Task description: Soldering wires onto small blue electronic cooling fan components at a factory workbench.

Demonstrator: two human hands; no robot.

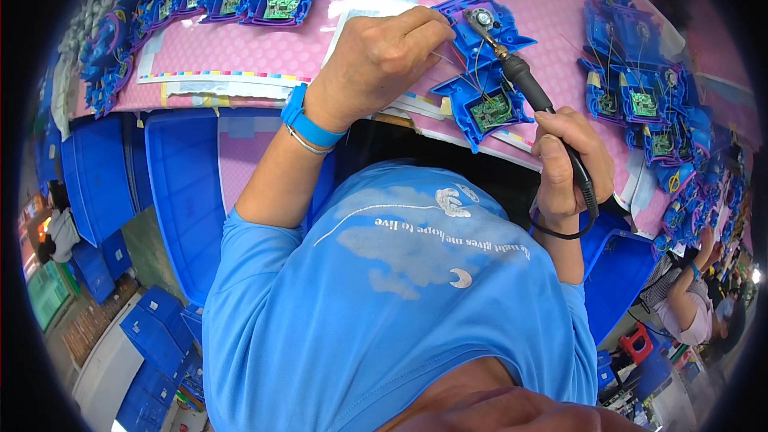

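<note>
Pink bench [264,48]: left hand [376,64] pinching blue casing [484,64]; right hand [568,164] clamped round soldering iron [528,84].

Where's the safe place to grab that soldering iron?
Grab the soldering iron by its black handle, from the cord end, probably like the right hand does. The metal tip points away into the blue shell, which the left hand steadies, so fingers should stay back on the thick grip.

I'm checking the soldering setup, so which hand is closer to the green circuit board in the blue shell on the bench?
Right. The right hand grips the soldering iron just beside the green circuit board, lower right of it. The left hand rests farther off, upper left, at the blue shell.
</note>
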